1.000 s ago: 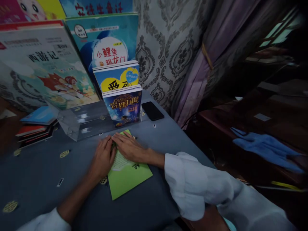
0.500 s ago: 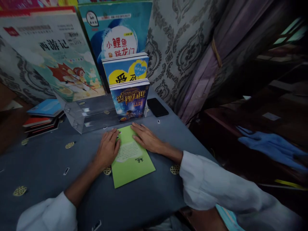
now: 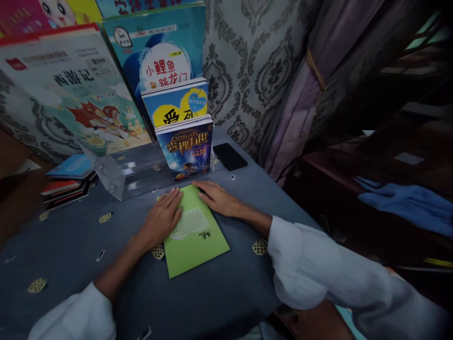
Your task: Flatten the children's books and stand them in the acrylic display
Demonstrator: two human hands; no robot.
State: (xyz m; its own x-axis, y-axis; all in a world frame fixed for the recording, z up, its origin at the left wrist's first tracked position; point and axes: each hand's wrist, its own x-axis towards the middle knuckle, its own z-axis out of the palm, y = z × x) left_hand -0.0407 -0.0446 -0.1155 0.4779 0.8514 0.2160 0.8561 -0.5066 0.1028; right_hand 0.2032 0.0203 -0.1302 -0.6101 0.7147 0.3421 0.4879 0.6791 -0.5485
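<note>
A thin green book (image 3: pixel 198 250) with a pale text patch lies flat on the dark table, its lettering upside down to me. My left hand (image 3: pixel 164 215) rests flat on its upper left part, fingers stretched out, covering that corner. At the top right edge, my right hand (image 3: pixel 217 196) lies with fingers extended, the fingertips touching the book. Just beyond both hands stands a dark blue book (image 3: pixel 187 151) in a clear acrylic rack (image 3: pixel 109 177).
Behind it stand a blue-and-yellow book (image 3: pixel 177 106), a teal book (image 3: pixel 164 52) and a large pale book (image 3: pixel 81 94). A black phone (image 3: pixel 230 157) lies right of the rack. Left is a small stack of books (image 3: pixel 69 177). Patterned curtain (image 3: pixel 255 61) hangs behind the table (image 3: pixel 134 293).
My left hand has slid a little to the right, further onto the green book. My right hand has barely shifted. The view has turned slightly, moving the rack and its books left.
</note>
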